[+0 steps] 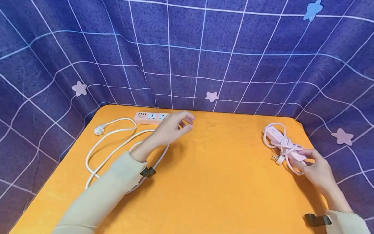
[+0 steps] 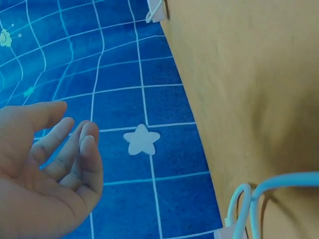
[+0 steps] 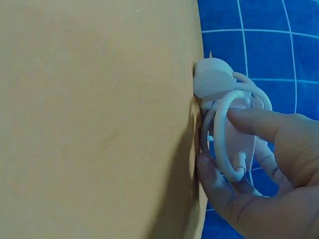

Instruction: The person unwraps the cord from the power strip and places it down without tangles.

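- A slim pink power strip (image 1: 276, 136) lies between 2 and 3 o'clock on the orange tabletop (image 1: 222, 175), angled from 10 toward 4, its white cord (image 3: 219, 134) looped round it, the rounded white plug (image 3: 213, 79) beside it.
- The right hand (image 1: 318, 170) grips its 4 o'clock end between thumb and fingers, forearm entering from 5.
- The left hand (image 1: 172, 127) holds nothing, fingers loosely bent toward 2 o'clock, forearm from 7.
- Near it, between 10 and 11, sits a second pink power strip (image 1: 146, 118), its cord (image 1: 86, 161) spread loosely.
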Tool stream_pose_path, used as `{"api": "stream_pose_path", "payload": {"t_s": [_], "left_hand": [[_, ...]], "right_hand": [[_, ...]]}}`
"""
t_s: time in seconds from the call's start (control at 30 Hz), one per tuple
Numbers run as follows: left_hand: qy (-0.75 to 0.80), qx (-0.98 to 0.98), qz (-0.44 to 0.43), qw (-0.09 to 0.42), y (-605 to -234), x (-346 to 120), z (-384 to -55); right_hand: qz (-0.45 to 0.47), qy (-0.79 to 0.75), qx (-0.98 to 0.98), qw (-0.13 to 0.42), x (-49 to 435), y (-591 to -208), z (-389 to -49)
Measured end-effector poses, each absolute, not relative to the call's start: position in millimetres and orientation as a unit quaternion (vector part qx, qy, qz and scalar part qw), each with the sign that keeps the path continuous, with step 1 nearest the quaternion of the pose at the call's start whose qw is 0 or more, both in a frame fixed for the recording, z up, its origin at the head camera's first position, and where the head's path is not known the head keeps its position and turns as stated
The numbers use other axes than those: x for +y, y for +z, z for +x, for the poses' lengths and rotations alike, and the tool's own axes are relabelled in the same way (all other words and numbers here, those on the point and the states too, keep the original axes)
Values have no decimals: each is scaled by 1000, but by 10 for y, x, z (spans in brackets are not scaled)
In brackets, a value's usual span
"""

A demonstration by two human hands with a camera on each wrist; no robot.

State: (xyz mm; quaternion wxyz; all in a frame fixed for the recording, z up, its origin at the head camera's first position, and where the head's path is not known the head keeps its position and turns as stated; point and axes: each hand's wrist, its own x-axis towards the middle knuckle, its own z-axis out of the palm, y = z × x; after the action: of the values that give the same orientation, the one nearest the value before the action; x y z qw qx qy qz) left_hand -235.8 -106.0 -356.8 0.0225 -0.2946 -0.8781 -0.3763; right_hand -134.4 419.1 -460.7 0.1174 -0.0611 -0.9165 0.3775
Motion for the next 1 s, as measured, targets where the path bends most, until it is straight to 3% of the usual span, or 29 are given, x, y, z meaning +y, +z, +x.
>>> {"api": "stream_pose_path", "payload": {"t_s": [0.27, 0.67, 1.0], "left_hand": [[-357, -873, -333, 5, -3764, -675, -2362], [-317, -861, -395, -53, -4054, 475, -2262], [-267, -887, -367, -90, -4360, 1332, -2180]], "right_hand": [[-101, 503, -852, 104, 4191, -4638, -1389], [-166, 581, -789, 111, 4085, -4604, -1427], [-190, 587, -778, 114, 3962, -4561, -1506]]}}
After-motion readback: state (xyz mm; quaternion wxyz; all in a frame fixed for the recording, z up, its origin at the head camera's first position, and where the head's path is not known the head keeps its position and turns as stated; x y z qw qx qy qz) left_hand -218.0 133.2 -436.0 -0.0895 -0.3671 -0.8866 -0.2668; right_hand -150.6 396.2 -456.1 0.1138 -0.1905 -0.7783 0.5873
